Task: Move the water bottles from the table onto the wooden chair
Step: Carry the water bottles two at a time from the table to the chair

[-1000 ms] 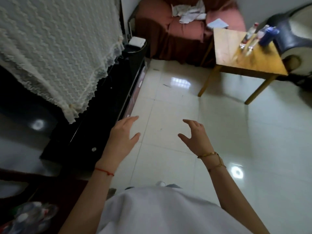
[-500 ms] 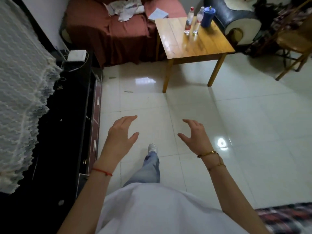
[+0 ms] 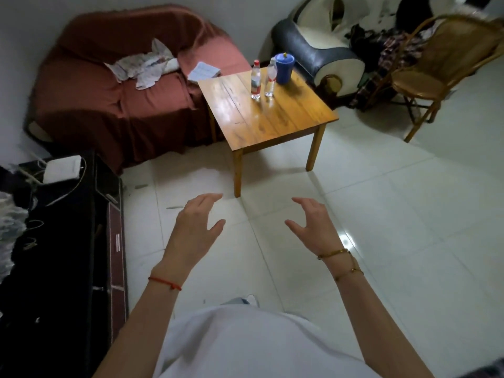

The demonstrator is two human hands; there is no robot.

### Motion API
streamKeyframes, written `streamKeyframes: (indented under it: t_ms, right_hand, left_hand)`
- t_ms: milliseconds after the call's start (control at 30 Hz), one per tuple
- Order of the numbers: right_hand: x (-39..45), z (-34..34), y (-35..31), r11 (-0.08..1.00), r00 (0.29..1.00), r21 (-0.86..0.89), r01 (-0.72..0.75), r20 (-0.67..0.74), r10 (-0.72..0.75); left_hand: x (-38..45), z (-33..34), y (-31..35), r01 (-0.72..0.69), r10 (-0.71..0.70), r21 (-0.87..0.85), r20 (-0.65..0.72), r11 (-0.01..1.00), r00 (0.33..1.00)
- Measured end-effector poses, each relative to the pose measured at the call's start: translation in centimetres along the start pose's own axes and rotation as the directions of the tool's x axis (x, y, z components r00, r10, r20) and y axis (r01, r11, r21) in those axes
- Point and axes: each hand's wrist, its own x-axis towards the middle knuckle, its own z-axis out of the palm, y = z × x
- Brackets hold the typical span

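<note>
Two clear water bottles stand upright side by side near the far edge of a low wooden table point(image 3: 275, 124): one with a red cap point(image 3: 255, 80), one with a white cap point(image 3: 270, 77). A wooden chair point(image 3: 433, 75) with a curved back stands at the far right, its seat bare. My left hand point(image 3: 195, 227) and my right hand point(image 3: 313, 225) hover over the tiled floor, well short of the table, fingers spread and holding nothing.
A blue cup point(image 3: 284, 68) stands behind the bottles. A red-covered sofa point(image 3: 131, 99) with papers lies left of the table, a dark armchair point(image 3: 319, 50) behind it. A black cabinet point(image 3: 62, 255) runs along the left. Clothes are heaped by the chair.
The view has swung right and drawn nearer the table; the wooden chair has come into sight. Both hands keep the same spread pose in front of me.
</note>
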Motion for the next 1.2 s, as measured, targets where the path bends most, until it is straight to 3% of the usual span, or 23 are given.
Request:
streamKeyframes:
  t_ms: [267, 500, 867, 1200]
  right_hand:
    - [9.6, -2.2, 2.8, 0.994, 0.993, 0.021, -0.110, -0.041, 0.111]
    - [20.3, -4.7, 7.1, 0.989, 0.990, 0.043, -0.140, -0.012, 0.141]
    - [42.7, -13.0, 14.1, 0.999, 0.999, -0.015, 0.049, 0.014, -0.049]
    - [57.8, -13.8, 15.7, 0.987, 0.984, -0.008, 0.158, 0.090, -0.157]
  left_hand:
    - [13.3, 1.7, 1.3, -0.083, 0.084, -0.009, 0.084, 0.996, 0.993]
    - [24.7, 5.0, 2.6, -0.060, 0.060, -0.005, 0.090, 0.998, 0.994]
    - [44.4, 9.3, 8.4, 0.042, -0.042, -0.028, -0.022, 0.999, 0.999]
    - [55.7, 11.3, 8.1, 0.179, -0.180, -0.025, -0.070, 0.984, 0.981]
